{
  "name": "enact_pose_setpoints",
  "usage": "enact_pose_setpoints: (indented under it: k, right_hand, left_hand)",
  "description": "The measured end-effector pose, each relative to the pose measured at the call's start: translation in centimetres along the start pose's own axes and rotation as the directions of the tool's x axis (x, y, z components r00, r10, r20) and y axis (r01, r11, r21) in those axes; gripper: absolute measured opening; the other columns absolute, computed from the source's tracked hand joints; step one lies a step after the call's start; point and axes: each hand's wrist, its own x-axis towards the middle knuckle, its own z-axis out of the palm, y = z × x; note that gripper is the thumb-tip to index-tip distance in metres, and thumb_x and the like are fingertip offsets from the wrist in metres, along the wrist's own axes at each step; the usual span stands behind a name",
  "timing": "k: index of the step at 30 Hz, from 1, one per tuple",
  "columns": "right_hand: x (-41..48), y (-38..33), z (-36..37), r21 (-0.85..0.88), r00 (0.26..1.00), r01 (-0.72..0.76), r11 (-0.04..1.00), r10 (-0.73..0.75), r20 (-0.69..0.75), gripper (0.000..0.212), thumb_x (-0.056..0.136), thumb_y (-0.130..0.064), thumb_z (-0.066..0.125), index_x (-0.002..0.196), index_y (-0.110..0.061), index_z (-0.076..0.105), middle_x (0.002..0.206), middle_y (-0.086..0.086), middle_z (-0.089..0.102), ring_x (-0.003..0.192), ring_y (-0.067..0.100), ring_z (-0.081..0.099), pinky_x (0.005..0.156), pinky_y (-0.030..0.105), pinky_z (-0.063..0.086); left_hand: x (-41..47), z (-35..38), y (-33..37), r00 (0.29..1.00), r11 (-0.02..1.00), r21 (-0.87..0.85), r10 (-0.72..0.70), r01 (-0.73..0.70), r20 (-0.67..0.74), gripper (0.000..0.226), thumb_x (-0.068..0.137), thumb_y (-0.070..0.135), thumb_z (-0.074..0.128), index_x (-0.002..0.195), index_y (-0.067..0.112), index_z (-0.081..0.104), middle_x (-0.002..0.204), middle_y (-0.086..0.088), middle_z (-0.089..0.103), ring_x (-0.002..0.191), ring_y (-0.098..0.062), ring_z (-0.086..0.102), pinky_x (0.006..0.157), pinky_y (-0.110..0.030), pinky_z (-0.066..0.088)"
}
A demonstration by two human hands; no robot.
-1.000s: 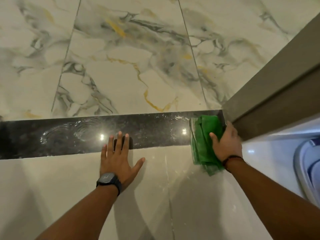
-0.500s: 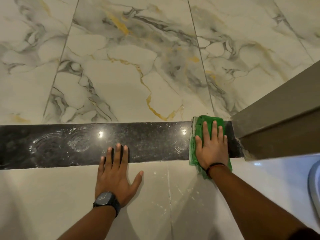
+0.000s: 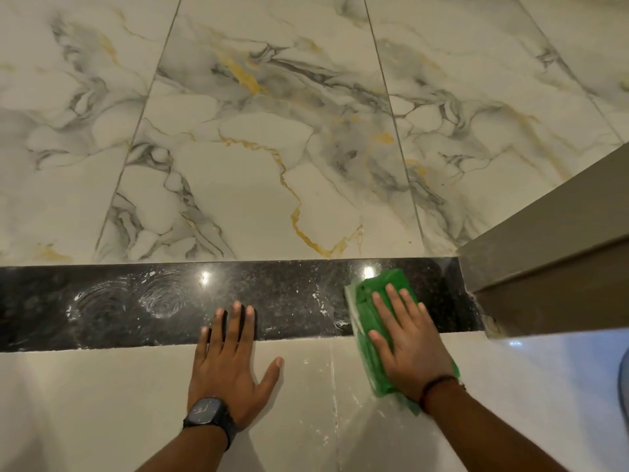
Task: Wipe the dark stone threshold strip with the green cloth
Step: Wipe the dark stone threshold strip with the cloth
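The dark stone threshold strip (image 3: 289,298) runs left to right across the floor, speckled, with swirled wet marks on its left part. The folded green cloth (image 3: 371,301) lies over the strip's right part and onto the pale tile in front of it. My right hand (image 3: 412,345) presses flat on the cloth, fingers spread, a short way left of the door frame. My left hand (image 3: 228,362), with a dark watch on the wrist, rests flat on the pale tile, fingertips reaching onto the strip's near edge.
A brown door frame (image 3: 544,267) stands at the strip's right end. Marbled white tiles (image 3: 272,131) with grey and gold veins lie beyond the strip. Plain pale tile (image 3: 102,403) lies on my side, with white specks near a grout line. A bluish rim shows at the far right edge.
My right hand has flattened on the cloth and slid it leftward away from the door frame, uncovering the strip's right end. My left hand stays planted.
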Motion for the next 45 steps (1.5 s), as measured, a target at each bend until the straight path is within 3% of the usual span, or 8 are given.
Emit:
enact_pose_setpoints:
  k: [10, 13, 17, 22, 26, 29, 38, 45]
  right_hand:
    - [4.7, -2.4, -0.1, -0.042, 0.935, -0.351, 0.935, 0.348, -0.076, 0.061, 0.096, -0.049, 0.015, 0.15, -0.027, -0.002, 0.159, 0.009, -0.005, 0.145, 0.027, -0.005, 0.117, 0.049, 0.005]
    - [6.5, -5.3, 0.2, -0.049, 0.957, -0.287, 0.957, 0.284, -0.063, 0.062, 0.095, -0.05, 0.013, 0.15, -0.026, -0.003, 0.159, 0.009, -0.005, 0.145, 0.027, -0.006, 0.117, 0.048, 0.002]
    - [6.7, -9.6, 1.4, -0.056, 0.999, -0.04, 0.998, 0.038, -0.022, 0.063, 0.094, -0.053, 0.01, 0.15, -0.027, -0.003, 0.157, 0.005, -0.008, 0.145, 0.025, -0.008, 0.116, 0.045, -0.005]
    - [4.3, -8.7, 1.8, -0.05, 0.993, 0.115, 0.992, -0.114, 0.018, 0.064, 0.094, -0.053, 0.017, 0.151, -0.026, 0.001, 0.159, 0.0, -0.002, 0.145, 0.019, -0.007, 0.117, 0.043, 0.0]
    - [1.4, -4.8, 1.1, -0.045, 0.995, 0.095, 0.994, -0.094, 0.015, 0.062, 0.095, -0.053, 0.019, 0.151, -0.026, 0.01, 0.158, 0.001, 0.007, 0.145, 0.02, 0.001, 0.117, 0.046, 0.009]
    - [-0.1, -1.4, 0.1, -0.007, 0.999, -0.032, 0.999, 0.032, -0.029, 0.062, 0.095, -0.052, 0.022, 0.15, -0.024, 0.018, 0.157, 0.005, 0.014, 0.145, 0.024, 0.009, 0.115, 0.047, 0.013]
    - [2.6, -4.5, 0.5, -0.046, 0.957, -0.287, 0.957, 0.284, -0.058, 0.061, 0.096, -0.049, 0.014, 0.149, -0.025, -0.003, 0.159, 0.007, -0.008, 0.145, 0.024, -0.007, 0.117, 0.046, 0.001]
    - [7.4, -13.0, 1.7, -0.05, 0.993, -0.111, 0.993, 0.109, -0.039, 0.062, 0.095, -0.052, 0.011, 0.149, -0.026, -0.006, 0.158, 0.007, -0.011, 0.144, 0.025, -0.01, 0.116, 0.044, -0.005]
  left_hand:
    - [0.0, 0.1, 0.1, 0.998, 0.999, -0.032, 0.032, -0.034, -0.05, 0.093, 0.082, 0.073, 0.029, 0.152, 0.018, 0.005, 0.16, -0.005, 0.007, 0.147, -0.027, 0.0, 0.118, -0.046, 0.003]
    - [-0.1, 0.1, -0.1, 0.998, 0.999, -0.027, 0.029, -0.031, -0.048, 0.095, 0.081, 0.075, 0.029, 0.152, 0.017, 0.004, 0.16, -0.004, 0.005, 0.147, -0.026, -0.001, 0.117, -0.045, 0.003]
    - [-0.3, 0.0, -0.1, 0.999, 1.0, -0.005, 0.025, -0.025, -0.041, 0.094, 0.082, 0.075, 0.026, 0.152, 0.016, 0.004, 0.16, -0.005, 0.005, 0.147, -0.026, -0.001, 0.117, -0.044, 0.002]
    - [-0.2, 0.0, -0.2, 0.999, 1.0, 0.024, 0.016, -0.016, -0.033, 0.094, 0.082, 0.076, 0.023, 0.152, 0.018, 0.002, 0.161, -0.005, 0.003, 0.147, -0.025, -0.004, 0.117, -0.044, 0.0]
    - [0.1, -0.2, -1.2, 0.999, 1.0, 0.025, -0.013, 0.014, -0.04, 0.094, 0.081, 0.077, 0.02, 0.152, 0.02, 0.0, 0.161, -0.003, 0.0, 0.147, -0.025, -0.005, 0.118, -0.046, 0.002]
    - [0.7, -0.7, -2.4, 0.998, 0.999, 0.016, -0.04, 0.041, -0.052, 0.094, 0.08, 0.078, 0.017, 0.152, 0.02, -0.001, 0.16, -0.004, -0.002, 0.147, -0.027, -0.004, 0.119, -0.048, 0.004]
    - [1.0, -1.0, -3.4, 0.997, 0.999, -0.023, -0.045, 0.043, -0.069, 0.096, 0.079, 0.078, 0.022, 0.152, 0.018, 0.003, 0.161, -0.006, 0.003, 0.147, -0.029, -0.002, 0.119, -0.048, 0.004]
    - [-0.2, -1.1, -6.0, 0.991, 0.995, 0.001, -0.102, 0.102, -0.089, 0.095, 0.08, 0.079, 0.02, 0.152, 0.019, 0.001, 0.161, -0.006, 0.002, 0.147, -0.028, -0.003, 0.119, -0.048, 0.003]
